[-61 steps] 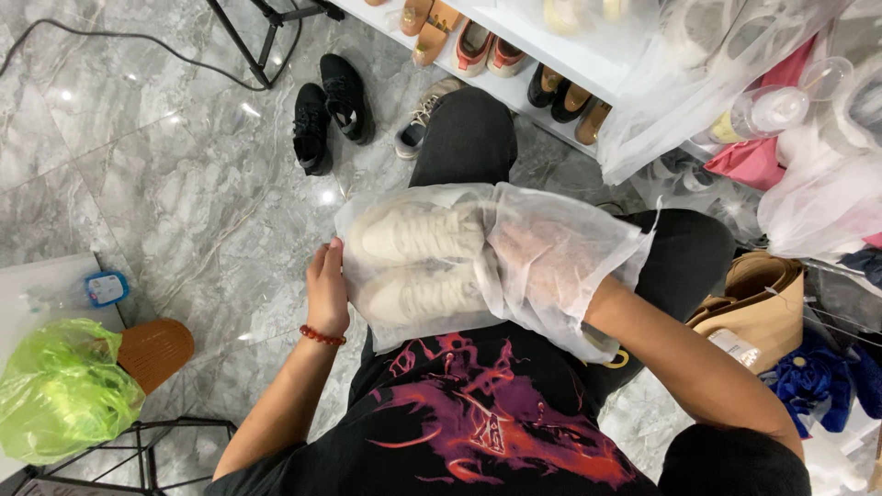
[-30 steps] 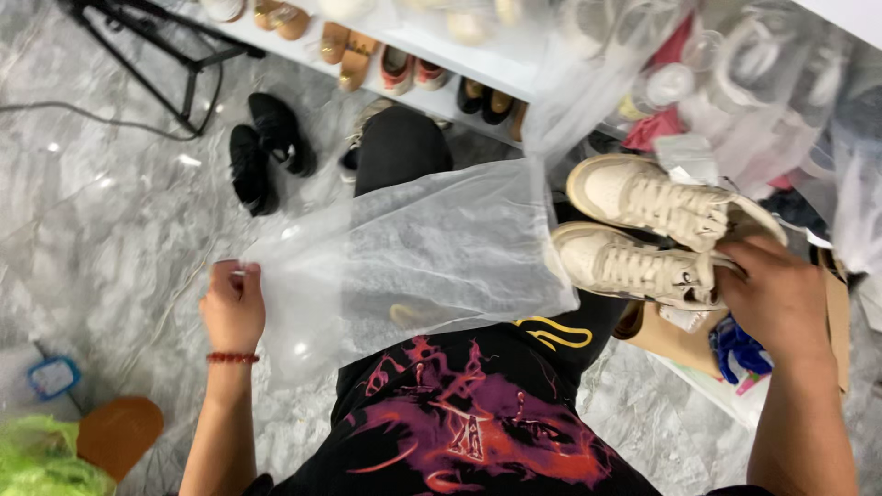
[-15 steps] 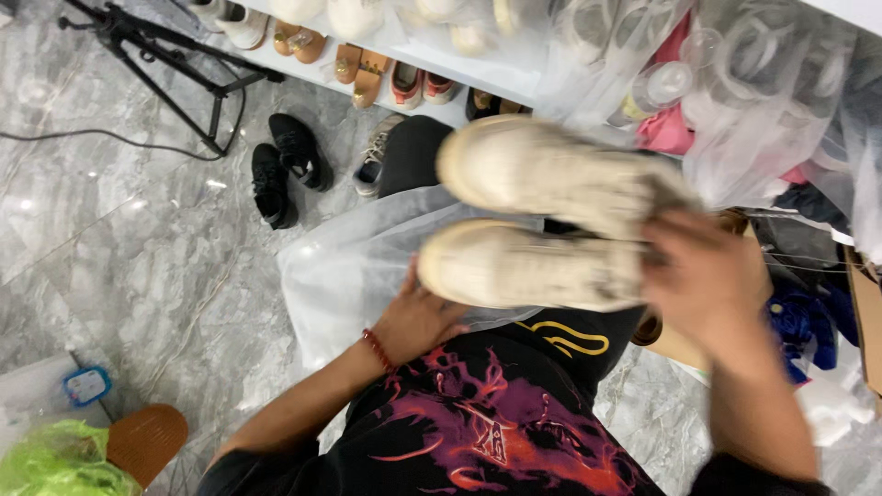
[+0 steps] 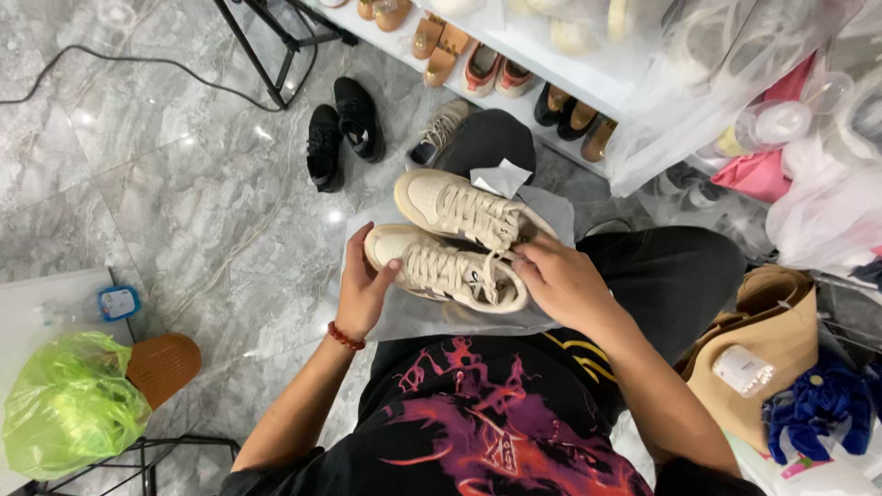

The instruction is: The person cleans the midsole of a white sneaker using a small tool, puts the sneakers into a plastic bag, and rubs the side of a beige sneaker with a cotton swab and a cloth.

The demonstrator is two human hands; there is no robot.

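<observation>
Cream sneakers [image 4: 450, 243] on lap, on translucent bag [image 4: 404, 317]: left hand [image 4: 363, 285] fingers grip toe, right hand [image 4: 560, 280] fingers curled on heels; inspection step, steady two-handed hold needed.

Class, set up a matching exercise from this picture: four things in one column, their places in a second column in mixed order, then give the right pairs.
Things:
1. cream sneakers
2. black sneakers
3. green plastic bag
4. brown paper bag

Places:
A. on the grey floor beside the stand's legs
B. at the lower left of the picture
C. on the person's lap, between the left hand and the right hand
D. to the person's right, beside the blue cloth

Pairs: 1-C, 2-A, 3-B, 4-D
</observation>
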